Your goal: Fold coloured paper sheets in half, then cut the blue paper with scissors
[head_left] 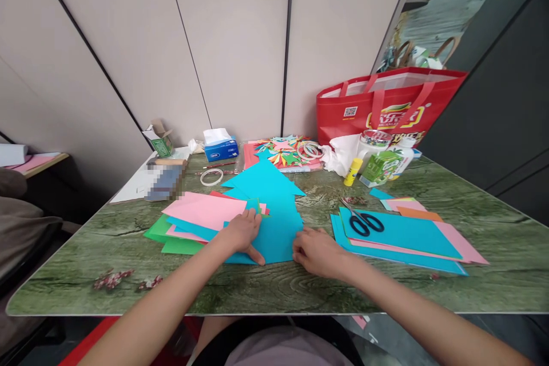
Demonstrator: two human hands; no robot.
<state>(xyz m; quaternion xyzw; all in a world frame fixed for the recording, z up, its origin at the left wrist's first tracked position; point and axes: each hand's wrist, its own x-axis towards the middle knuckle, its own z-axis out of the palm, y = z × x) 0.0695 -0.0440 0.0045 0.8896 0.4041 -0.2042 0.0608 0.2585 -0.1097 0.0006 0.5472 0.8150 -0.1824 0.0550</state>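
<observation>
Pink-topped paper stack [206,210]: saw at left on green wood-grain table [77,257], fanned, green sheets [180,247] undermost. Noted white ring [211,184] behind, then blue tissue box [221,152]. Found left hand [242,234] palm down on blue sheet [281,240], thumb spread apart from fingers. Located blue sheet between both hands, near table's front edge. Found right hand [319,251], fingers curled together, at sheet's right edge; could not tell pinch from plain contact. Recorded yellow glue stick [352,172] upright farther right, then black-handled scissors [361,217] lying on second paper stack [416,237].
</observation>
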